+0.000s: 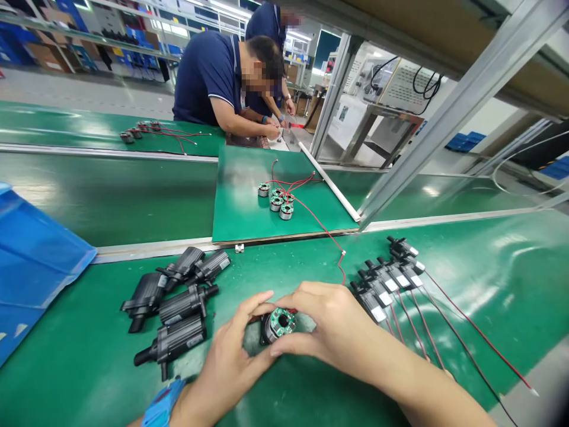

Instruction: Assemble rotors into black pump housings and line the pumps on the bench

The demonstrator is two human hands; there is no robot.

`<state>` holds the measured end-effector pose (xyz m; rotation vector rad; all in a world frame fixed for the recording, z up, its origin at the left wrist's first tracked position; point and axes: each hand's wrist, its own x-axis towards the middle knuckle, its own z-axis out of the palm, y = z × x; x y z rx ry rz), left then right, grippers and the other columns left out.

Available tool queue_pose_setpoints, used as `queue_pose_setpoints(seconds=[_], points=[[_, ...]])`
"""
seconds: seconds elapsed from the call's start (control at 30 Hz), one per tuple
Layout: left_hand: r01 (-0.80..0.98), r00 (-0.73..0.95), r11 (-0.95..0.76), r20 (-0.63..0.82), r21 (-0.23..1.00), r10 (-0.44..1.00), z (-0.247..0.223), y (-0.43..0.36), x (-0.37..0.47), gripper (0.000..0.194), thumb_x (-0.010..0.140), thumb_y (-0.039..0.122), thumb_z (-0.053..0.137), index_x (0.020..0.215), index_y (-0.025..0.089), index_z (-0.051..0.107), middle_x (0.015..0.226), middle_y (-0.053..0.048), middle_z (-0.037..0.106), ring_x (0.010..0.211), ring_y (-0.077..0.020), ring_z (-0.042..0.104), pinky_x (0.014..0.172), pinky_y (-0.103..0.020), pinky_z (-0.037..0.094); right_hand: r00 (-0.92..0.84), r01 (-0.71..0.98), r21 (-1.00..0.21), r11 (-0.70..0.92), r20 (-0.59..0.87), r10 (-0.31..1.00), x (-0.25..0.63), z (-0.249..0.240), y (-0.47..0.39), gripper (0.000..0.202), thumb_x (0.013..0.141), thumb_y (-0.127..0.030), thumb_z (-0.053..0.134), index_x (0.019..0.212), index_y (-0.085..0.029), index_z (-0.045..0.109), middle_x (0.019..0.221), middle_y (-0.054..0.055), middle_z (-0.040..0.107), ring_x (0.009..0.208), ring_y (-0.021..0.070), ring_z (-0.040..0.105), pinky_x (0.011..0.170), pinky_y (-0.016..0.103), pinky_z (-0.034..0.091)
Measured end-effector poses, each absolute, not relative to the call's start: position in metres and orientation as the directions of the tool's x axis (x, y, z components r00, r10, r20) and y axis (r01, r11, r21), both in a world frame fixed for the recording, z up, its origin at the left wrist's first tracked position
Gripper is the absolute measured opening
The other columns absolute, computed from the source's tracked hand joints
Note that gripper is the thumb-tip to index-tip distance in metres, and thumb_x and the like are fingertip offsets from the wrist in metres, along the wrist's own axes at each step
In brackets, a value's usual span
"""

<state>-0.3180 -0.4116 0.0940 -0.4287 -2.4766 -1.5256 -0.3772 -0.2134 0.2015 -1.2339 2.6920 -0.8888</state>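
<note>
Between my two hands is a round motor stator [283, 323] with a green ring-shaped circuit board on top and a silver side. My right hand [331, 323] closes on it, fingers at its far edge and thumb at the near one. My left hand [233, 350] curls round its left side, thumb and fingertips close to the right hand's. A black edge shows beside the stator's left side; most of that part is hidden. A red wire [342, 267] runs beyond my right hand toward the raised board.
Several black pump housings [182, 335] lie left; several labelled pumps [386, 281] with wires lie right. More stators [276, 203] stand on the raised green board [240, 207]. A blue bin [40, 261] is far left, a metal post [427, 124] right. Co-workers [208, 77] work beyond.
</note>
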Motion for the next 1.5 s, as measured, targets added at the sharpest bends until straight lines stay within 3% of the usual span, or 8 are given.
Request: queue_pose_setpoints(seconds=[0.37,0.6,1.0,1.07,1.17,1.27,1.37,1.5], points=[[0.363,-0.929,0.511,0.346,0.779,0.132,0.094,-0.416,-0.317,0.065,0.09,0.048,0.067,0.141,0.026,0.034,0.117,-0.008,0.071,0.109,-0.0236,0.071,0.094,-0.036,0.058,-0.635,-0.75,-0.378,0.542,0.182,-0.751,-0.376,0.175,-0.22,0.066,0.075,-0.077,0.063,0.11,-0.021,0.063,0.089,0.003,0.067,0.081,0.0208,0.065,0.068,0.031,0.048],[0.581,-0.809,0.481,0.529,0.657,0.255,0.094,-0.42,-0.32,0.031,0.097,0.023,0.059,0.125,0.026,0.045,0.124,-0.009,0.064,0.112,-0.0199,0.067,0.093,-0.029,0.057,-0.578,-0.769,-0.43,0.474,0.148,-0.803,-0.382,0.173,-0.217,0.04,0.092,-0.058,0.06,0.114,-0.025,0.062,0.098,0.002,0.069,0.091,0.0186,0.066,0.08,0.03,0.049],[0.502,-0.864,0.657,0.292,0.562,0.41,0.128,-0.42,-0.313,0.028,0.1,0.018,0.046,0.121,0.029,0.06,0.137,-0.006,0.054,0.115,-0.0174,0.063,0.093,-0.025,0.055,-0.537,-0.806,-0.408,0.43,0.196,-0.821,-0.379,0.171,-0.221,0.029,0.097,-0.045,0.058,0.111,-0.022,0.068,0.101,0.008,0.069,0.092,0.0209,0.065,0.081,0.034,0.053],[0.481,-0.876,0.775,0.251,0.41,0.411,0.139,-0.426,-0.314,0.03,0.098,0.027,0.053,0.128,0.028,0.056,0.138,-0.008,0.055,0.114,-0.0227,0.064,0.09,-0.031,0.057,-0.577,-0.748,-0.489,0.448,0.146,-0.804,-0.387,0.171,-0.22,0.028,0.096,-0.045,0.061,0.111,-0.022,0.069,0.103,0.007,0.07,0.096,0.0206,0.065,0.086,0.033,0.053],[0.339,-0.926,0.941,0.171,-0.018,0.337,0.158,-0.447,-0.312,0.036,0.085,0.036,0.069,0.115,0.018,0.063,0.108,-0.015,0.068,0.094,-0.0365,0.067,0.074,-0.049,0.058,-0.64,-0.622,-0.615,0.485,0.043,-0.767,-0.404,0.172,-0.213,0.029,0.095,-0.044,0.064,0.114,-0.023,0.069,0.109,0.005,0.072,0.102,0.0201,0.067,0.089,0.031,0.051],[0.211,-0.976,0.934,-0.005,-0.287,0.219,0.169,-0.467,-0.311,0.016,0.078,0.022,0.069,0.091,0.012,0.068,0.077,-0.013,0.066,0.075,-0.0387,0.065,0.063,-0.051,0.053,-0.589,-0.517,-0.689,0.508,-0.144,-0.795,-0.417,0.17,-0.204,0.023,0.096,-0.04,0.062,0.106,-0.023,0.072,0.097,0.001,0.076,0.087,0.0167,0.07,0.074,0.025,0.05],[0.27,-0.963,0.909,-0.079,-0.317,0.258,0.167,-0.472,-0.312,0.015,0.078,0.008,0.056,0.085,0.011,0.069,0.077,-0.016,0.067,0.076,-0.0393,0.065,0.063,-0.049,0.051,-0.421,-0.53,-0.717,0.453,-0.242,-0.874,-0.418,0.166,-0.198,0.024,0.094,-0.042,0.064,0.102,-0.023,0.074,0.084,-0.002,0.075,0.073,0.0138,0.069,0.064,0.022,0.047],[0.344,-0.935,0.92,0.023,-0.188,0.354,0.159,-0.462,-0.316,0.016,0.081,0.009,0.054,0.086,0.014,0.068,0.078,-0.014,0.068,0.075,-0.0371,0.065,0.066,-0.046,0.05,-0.442,-0.633,-0.659,0.408,-0.125,-0.888,-0.419,0.166,-0.199,0.028,0.092,-0.046,0.067,0.109,-0.025,0.074,0.099,0.001,0.076,0.09,0.0166,0.069,0.078,0.025,0.049]])
